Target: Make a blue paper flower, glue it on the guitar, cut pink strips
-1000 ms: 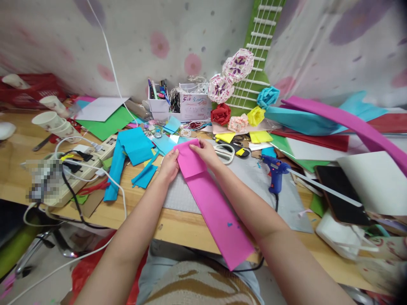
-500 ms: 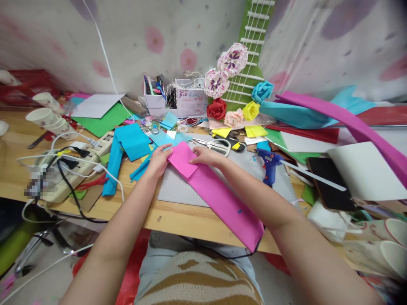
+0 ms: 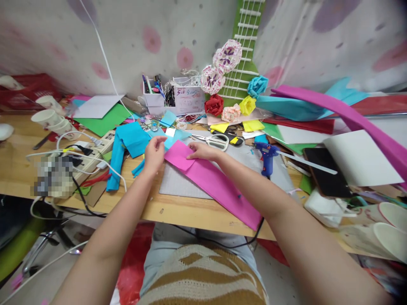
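A long pink paper strip [image 3: 219, 186] lies slantwise on a grey cutting mat [image 3: 181, 186], its far end folded back over itself and its near end reaching past the wooden table [image 3: 178, 214] edge. The right hand [image 3: 201, 151] presses flat on the folded end, fingers together, along the fold's far right edge. The left hand [image 3: 154, 153] sits at the fold's left corner, fingertips touching or pinching the paper's edge; which of the two I cannot tell.

Just left of the left hand lie blue paper scraps [image 3: 129, 146], touching the mat's corner. Beyond them a white power strip [image 3: 92, 154] with cables fills the table's left side. Just beyond the right hand lie scissors [image 3: 212, 140], close to the fold's top edge. To the right, a blue glue gun [image 3: 266, 156] stands on the mat, well apart from the strip. The mat's bare stretch below the left hand is the only open room near the paper.
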